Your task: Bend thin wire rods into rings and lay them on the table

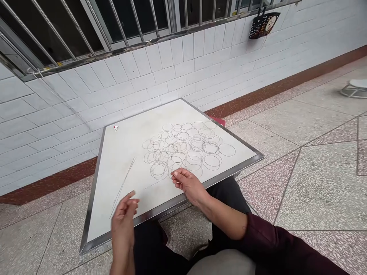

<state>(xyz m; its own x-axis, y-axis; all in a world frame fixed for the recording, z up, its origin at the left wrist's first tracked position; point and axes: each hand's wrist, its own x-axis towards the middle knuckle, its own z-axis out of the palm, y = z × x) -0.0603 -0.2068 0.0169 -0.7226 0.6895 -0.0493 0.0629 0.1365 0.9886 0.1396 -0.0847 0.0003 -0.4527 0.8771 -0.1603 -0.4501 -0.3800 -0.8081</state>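
Observation:
My right hand (pixel 187 185) is closed in a pinch above the near side of the white table. A thin straight wire (pixel 153 185) runs leftward from its fingertips. To its left, my left hand (pixel 124 214) hovers over the near edge with thumb and fingers apart, holding nothing that I can see. Many thin wire rings (pixel 211 148) lie spread and overlapping across the middle and right of the tabletop. Beyond my left hand, several long straight wires (pixel 123 185) rest close together on the table.
The white tabletop (pixel 114 152) has a metal rim and stands by a white tiled wall (pixel 143 82) with barred windows. A small white and red item (pixel 115 127) lies at its far left corner. A dark basket (pixel 263 26) hangs on the wall. A white stool (pixel 357 87) stands at far right.

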